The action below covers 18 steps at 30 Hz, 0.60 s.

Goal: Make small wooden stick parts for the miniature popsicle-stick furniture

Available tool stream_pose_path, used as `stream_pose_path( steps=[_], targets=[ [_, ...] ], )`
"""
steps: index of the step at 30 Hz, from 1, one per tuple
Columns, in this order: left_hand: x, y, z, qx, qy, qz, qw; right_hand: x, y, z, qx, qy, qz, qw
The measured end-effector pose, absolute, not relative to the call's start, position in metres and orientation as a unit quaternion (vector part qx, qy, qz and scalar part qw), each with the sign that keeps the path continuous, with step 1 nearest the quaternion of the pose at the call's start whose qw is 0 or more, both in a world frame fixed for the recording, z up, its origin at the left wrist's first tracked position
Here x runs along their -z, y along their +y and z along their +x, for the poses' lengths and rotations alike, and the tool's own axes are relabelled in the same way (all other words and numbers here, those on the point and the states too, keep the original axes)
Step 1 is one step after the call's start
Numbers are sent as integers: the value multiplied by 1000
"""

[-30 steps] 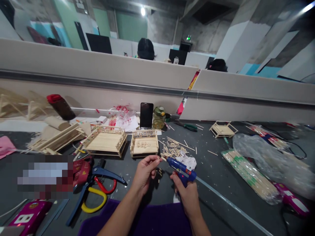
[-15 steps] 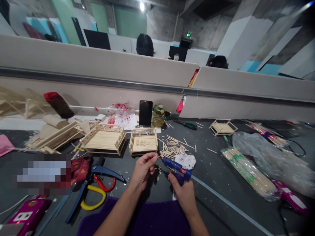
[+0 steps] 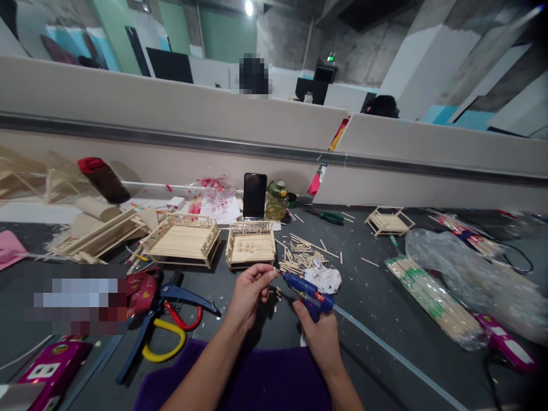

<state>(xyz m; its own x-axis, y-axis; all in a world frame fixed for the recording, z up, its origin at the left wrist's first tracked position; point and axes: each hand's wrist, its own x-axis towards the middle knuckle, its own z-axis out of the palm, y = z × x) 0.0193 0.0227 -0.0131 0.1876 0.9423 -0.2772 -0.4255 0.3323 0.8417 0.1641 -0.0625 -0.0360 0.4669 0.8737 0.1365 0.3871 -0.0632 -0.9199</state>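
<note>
My right hand grips a blue hot-glue gun, its nozzle pointing up and left. My left hand pinches a tiny wooden piece at its fingertips, right at the gun's nozzle. Just beyond my hands stand two small stick-built models, a wider one and a narrower one. A pile of short cut sticks and a crumpled white wad lie by the glue gun.
Blue-handled cutters with red and yellow grips lie at the left. A phone and a jar stand against the partition. A bundle of sticks, a plastic bag, green pliers and a third small model lie at the right.
Both hands have kept their pose, the glue gun's nozzle staying at the left hand's fingertips. Only the view has shifted slightly.
</note>
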Motion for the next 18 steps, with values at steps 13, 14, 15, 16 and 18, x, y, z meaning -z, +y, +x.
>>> stream_pose_path(
  steps=[13,14,15,16,18],
  targets=[
    [12,22,20,-489,414,324,696,34,-65,165,-234,-452,-692,511],
    [12,22,20,-490,415,323,696,35,-66,165,-233,-452,-694,509],
    [12,22,20,-490,416,322,696,35,-66,165,-233,-451,-696,508],
    [11,22,20,-489,417,321,695,35,-67,165,-234,-452,-696,506],
    [10,22,20,-490,420,321,694,36,-68,165,-239,-455,-695,503]
  ],
)
